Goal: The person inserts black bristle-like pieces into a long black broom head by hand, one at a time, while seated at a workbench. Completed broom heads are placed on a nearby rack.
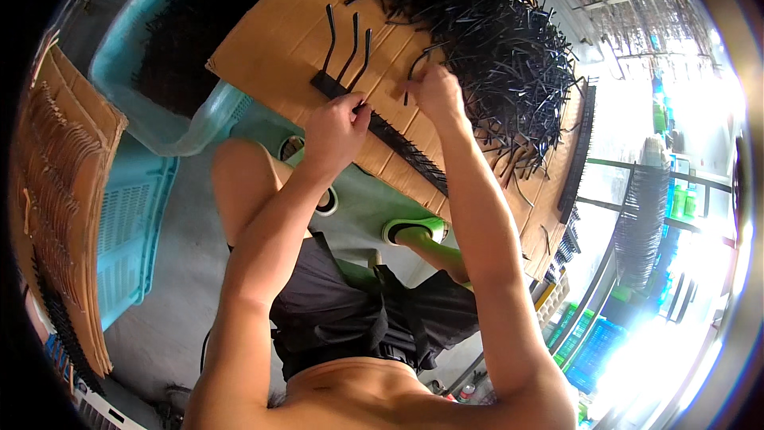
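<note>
A long black rack strip (402, 146) with a row of small pins lies slantwise along the near edge of a cardboard-covered table (274, 40). Three black bent pieces shaped like glasses temples (350, 49) stick out from its far left end. My left hand (338, 123) is closed on the strip beside them, thumb against fingers; whether it also pinches a temple is hidden. To the right, my right hand (438, 94) pinches one loose black temple (411, 76) just above the cardboard. Close beyond it lies a big tangled heap of black temples (509, 56).
At the left stands a light blue crate (135, 223), below a lined blue tub (119, 64) of dark pieces. Cardboard sheets (60, 159) holding rows of pieces lean far left. Another filled black strip (578, 151) rests at the table's right edge. Metal racks (637, 215) stand beyond.
</note>
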Demonstrator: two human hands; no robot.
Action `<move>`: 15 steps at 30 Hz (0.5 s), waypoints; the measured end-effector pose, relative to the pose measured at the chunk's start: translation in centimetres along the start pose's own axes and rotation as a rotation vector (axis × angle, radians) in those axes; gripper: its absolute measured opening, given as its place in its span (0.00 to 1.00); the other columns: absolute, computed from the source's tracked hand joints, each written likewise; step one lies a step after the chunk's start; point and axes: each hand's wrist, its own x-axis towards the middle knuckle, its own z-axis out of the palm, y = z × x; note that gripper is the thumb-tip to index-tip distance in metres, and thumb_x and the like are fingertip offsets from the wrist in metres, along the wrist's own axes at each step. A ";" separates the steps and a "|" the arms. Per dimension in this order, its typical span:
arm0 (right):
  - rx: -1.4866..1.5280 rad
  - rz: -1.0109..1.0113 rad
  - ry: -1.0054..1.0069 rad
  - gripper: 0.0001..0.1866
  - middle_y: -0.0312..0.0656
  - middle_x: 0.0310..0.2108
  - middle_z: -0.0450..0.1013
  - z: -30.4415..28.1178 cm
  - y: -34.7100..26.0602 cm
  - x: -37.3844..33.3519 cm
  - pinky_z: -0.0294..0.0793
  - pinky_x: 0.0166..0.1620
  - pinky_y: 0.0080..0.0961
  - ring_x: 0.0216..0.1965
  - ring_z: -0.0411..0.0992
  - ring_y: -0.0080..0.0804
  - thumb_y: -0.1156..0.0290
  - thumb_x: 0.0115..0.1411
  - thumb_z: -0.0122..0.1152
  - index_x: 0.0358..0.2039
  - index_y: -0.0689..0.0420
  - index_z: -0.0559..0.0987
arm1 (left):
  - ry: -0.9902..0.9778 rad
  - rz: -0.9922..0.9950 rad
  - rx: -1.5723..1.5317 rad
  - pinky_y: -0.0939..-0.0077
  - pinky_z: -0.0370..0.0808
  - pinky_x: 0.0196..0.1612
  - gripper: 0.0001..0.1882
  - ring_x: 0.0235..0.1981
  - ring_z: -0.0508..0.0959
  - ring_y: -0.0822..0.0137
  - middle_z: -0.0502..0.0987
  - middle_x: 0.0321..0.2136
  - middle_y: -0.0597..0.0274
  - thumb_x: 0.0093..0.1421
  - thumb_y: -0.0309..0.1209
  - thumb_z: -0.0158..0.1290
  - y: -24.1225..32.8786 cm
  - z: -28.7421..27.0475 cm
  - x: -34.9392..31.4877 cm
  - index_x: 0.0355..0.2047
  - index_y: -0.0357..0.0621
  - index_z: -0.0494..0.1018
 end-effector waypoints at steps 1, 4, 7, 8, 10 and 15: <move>0.051 0.138 -0.226 0.20 0.53 0.31 0.78 -0.7 -0.7 0.3 0.76 0.40 0.39 0.37 0.78 0.49 0.61 0.45 0.73 0.33 0.63 0.80 | -0.019 -0.042 0.005 0.67 0.75 0.27 0.11 0.24 0.81 0.57 0.80 0.23 0.51 0.59 0.34 0.58 0.1 -0.1 0.0 0.39 0.40 0.79; -0.051 -0.057 -0.140 0.24 0.54 0.35 0.77 0.4 1.2 0.5 0.75 0.42 0.39 0.41 0.77 0.50 0.61 0.42 0.75 0.35 0.63 0.78 | -0.021 -0.083 0.024 0.63 0.77 0.28 0.10 0.27 0.82 0.55 0.81 0.29 0.51 0.56 0.33 0.60 0.7 -0.1 -0.1 0.35 0.41 0.79; 0.218 0.033 -0.118 0.29 0.49 0.33 0.77 0.7 1.8 0.7 0.75 0.39 0.32 0.37 0.76 0.38 0.66 0.42 0.76 0.42 0.65 0.74 | 0.071 -0.014 0.099 0.62 0.77 0.28 0.10 0.26 0.81 0.54 0.81 0.28 0.52 0.56 0.34 0.60 0.3 -0.1 -0.5 0.34 0.42 0.78; 0.358 0.064 -0.104 0.29 0.47 0.33 0.77 0.5 1.5 0.2 0.75 0.38 0.30 0.36 0.76 0.34 0.67 0.42 0.76 0.43 0.65 0.73 | 0.081 -0.018 0.142 0.62 0.77 0.28 0.09 0.26 0.81 0.54 0.81 0.27 0.53 0.56 0.34 0.60 0.2 -0.4 -0.5 0.33 0.42 0.78; 0.486 0.031 0.031 0.31 0.50 0.31 0.77 0.2 1.9 -1.1 0.75 0.37 0.32 0.31 0.77 0.39 0.69 0.45 0.73 0.49 0.68 0.72 | 0.111 0.021 0.172 0.63 0.76 0.27 0.09 0.26 0.81 0.54 0.81 0.26 0.53 0.56 0.34 0.61 0.4 -0.1 -0.9 0.33 0.42 0.78; 0.905 0.095 -0.108 0.13 0.38 0.25 0.77 0.8 1.1 -2.5 0.73 0.30 0.21 0.26 0.73 0.23 0.71 0.53 0.68 0.37 0.66 0.80 | 0.147 0.127 0.162 0.64 0.76 0.26 0.09 0.24 0.81 0.54 0.81 0.24 0.54 0.55 0.33 0.62 -0.1 -0.1 -0.4 0.33 0.43 0.79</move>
